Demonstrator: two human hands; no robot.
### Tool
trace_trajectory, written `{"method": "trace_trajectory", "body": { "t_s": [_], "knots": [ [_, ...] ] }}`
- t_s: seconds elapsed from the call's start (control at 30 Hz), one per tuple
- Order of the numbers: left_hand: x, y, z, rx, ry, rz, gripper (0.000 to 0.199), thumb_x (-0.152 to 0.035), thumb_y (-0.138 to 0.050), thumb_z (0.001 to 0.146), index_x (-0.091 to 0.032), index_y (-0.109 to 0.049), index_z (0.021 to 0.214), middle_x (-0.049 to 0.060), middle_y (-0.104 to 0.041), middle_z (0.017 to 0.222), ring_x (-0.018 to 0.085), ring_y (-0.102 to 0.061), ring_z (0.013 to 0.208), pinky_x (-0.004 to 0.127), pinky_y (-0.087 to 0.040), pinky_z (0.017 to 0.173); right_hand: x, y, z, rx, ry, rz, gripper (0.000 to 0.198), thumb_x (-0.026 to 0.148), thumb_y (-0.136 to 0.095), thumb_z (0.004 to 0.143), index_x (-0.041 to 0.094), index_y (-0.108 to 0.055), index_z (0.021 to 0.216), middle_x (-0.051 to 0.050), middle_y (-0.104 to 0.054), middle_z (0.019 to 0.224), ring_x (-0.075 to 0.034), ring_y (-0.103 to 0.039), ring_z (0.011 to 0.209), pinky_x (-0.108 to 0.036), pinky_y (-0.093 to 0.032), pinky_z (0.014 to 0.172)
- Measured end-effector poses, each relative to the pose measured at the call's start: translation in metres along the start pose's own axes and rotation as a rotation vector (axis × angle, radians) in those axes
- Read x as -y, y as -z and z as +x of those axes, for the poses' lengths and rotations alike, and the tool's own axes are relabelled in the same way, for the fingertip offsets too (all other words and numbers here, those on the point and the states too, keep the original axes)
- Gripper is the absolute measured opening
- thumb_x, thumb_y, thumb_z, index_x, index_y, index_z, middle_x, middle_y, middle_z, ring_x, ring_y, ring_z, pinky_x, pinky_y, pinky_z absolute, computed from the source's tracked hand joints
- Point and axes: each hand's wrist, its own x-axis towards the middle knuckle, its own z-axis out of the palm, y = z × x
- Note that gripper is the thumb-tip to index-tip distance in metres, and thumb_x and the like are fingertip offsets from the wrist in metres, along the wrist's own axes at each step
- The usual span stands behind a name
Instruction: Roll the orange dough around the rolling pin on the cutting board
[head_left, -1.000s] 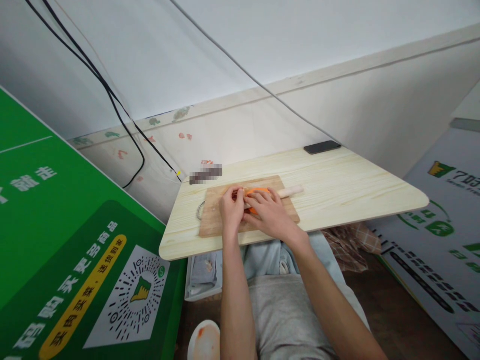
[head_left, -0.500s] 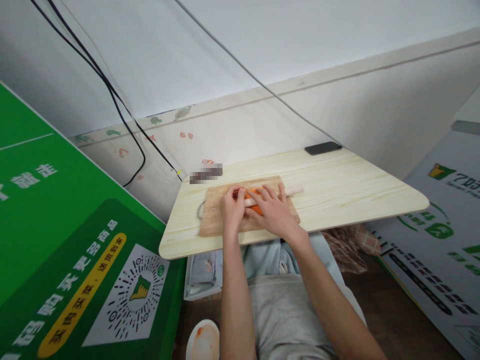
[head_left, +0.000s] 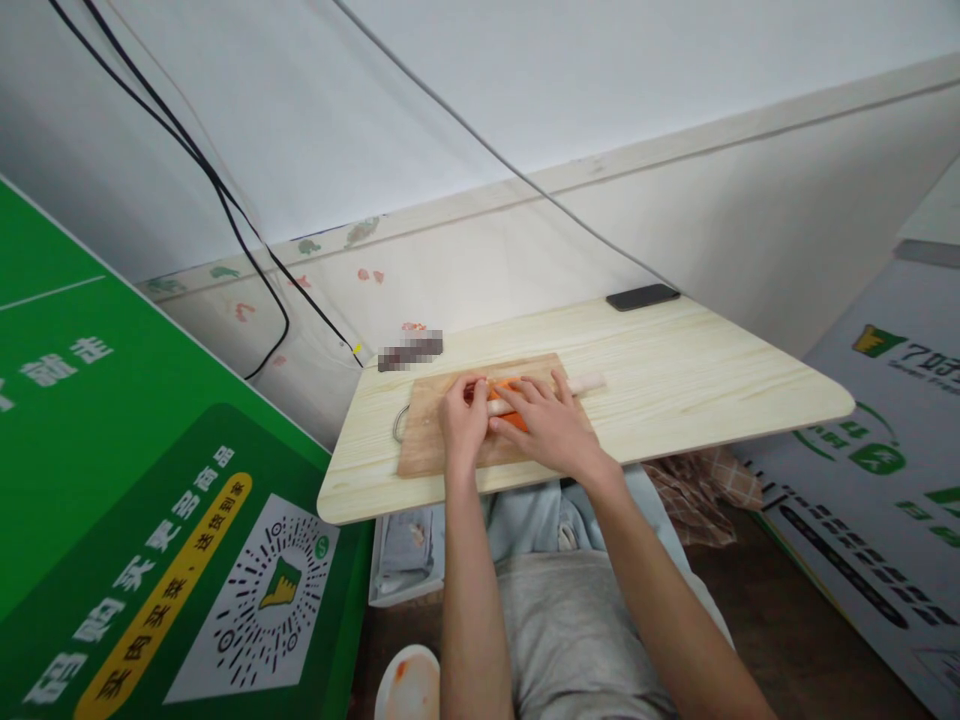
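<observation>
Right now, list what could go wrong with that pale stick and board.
The pale stick juts past the right side of the board, so it might roll askew if the right hand, spread over it, slips. The board lies close to the near edge of the table, so a firm pull could drag it over.

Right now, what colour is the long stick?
The stick looks pale cream in the head view.

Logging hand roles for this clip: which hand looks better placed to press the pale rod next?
Probably the right: the right hand lies spread across the pale rod and orange material, while the left hand is curled toward the rod's left end, above the cutting board.
</observation>
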Motion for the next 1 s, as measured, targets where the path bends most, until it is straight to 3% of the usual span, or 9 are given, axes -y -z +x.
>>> {"method": "trace_trajectory", "body": {
  "t_s": [0.13,0.27,0.47,0.67,0.87,1.0],
  "knots": [
    [0.002,0.000,0.001,0.004,0.003,-0.012,0.016,-0.027,-0.063,0.095,-0.019,-0.077,0.093,0.007,-0.081,0.096,0.021,-0.075,0.090,0.033,-0.056,0.086,0.002,-0.011,0.008,-0.091,-0.031,-0.025,0.050,0.047,-0.046,0.112,0.025,-0.061,0.154,-0.014,-0.065,0.153,-0.033,-0.049,0.150,-0.062,-0.013,0.134],
    [0.001,0.000,0.000,0.010,0.005,0.000,0.016,-0.027,-0.063,0.095,-0.019,-0.077,0.094,0.007,-0.081,0.096,0.021,-0.074,0.090,0.032,-0.056,0.085,0.003,-0.001,0.000,-0.032,-0.005,-0.001,0.050,0.046,-0.047,0.112,0.025,-0.058,0.157,-0.013,-0.065,0.152,-0.031,-0.052,0.147,-0.062,-0.014,0.134],
    [0.001,0.001,0.000,0.003,-0.010,0.016,0.017,-0.028,-0.062,0.096,-0.019,-0.077,0.094,0.007,-0.081,0.095,0.021,-0.074,0.088,0.031,-0.056,0.085,0.002,0.007,-0.007,0.039,0.000,0.025,0.054,0.050,-0.044,0.113,0.026,-0.054,0.160,-0.013,-0.059,0.161,-0.031,-0.045,0.155,-0.065,-0.016,0.133],
    [0.007,-0.001,0.002,0.013,-0.016,-0.008,0.016,-0.028,-0.062,0.096,-0.020,-0.076,0.093,0.007,-0.081,0.096,0.021,-0.075,0.090,0.033,-0.057,0.087,0.006,-0.010,0.007,-0.075,-0.061,-0.034,0.048,0.041,-0.038,0.115,0.025,-0.058,0.156,-0.012,-0.053,0.166,-0.031,-0.036,0.162,-0.062,-0.016,0.133],
    [0.006,-0.001,0.002,0.008,-0.006,-0.002,0.016,-0.027,-0.062,0.096,-0.020,-0.076,0.095,0.007,-0.081,0.097,0.021,-0.075,0.091,0.032,-0.057,0.087,0.006,0.006,-0.005,0.022,-0.021,-0.028,0.050,0.024,-0.036,0.112,0.024,-0.055,0.158,-0.011,-0.057,0.164,-0.030,-0.040,0.160,-0.063,-0.021,0.132],
    [0.007,0.000,0.001,0.010,-0.007,0.000,0.017,-0.028,-0.063,0.096,-0.020,-0.077,0.095,0.007,-0.081,0.098,0.022,-0.075,0.091,0.033,-0.058,0.088,0.004,0.006,-0.003,0.021,-0.005,-0.019,0.051,0.022,-0.036,0.110,0.025,-0.056,0.157,-0.011,-0.057,0.164,-0.030,-0.041,0.159,-0.062,-0.021,0.132]
  ]
}}
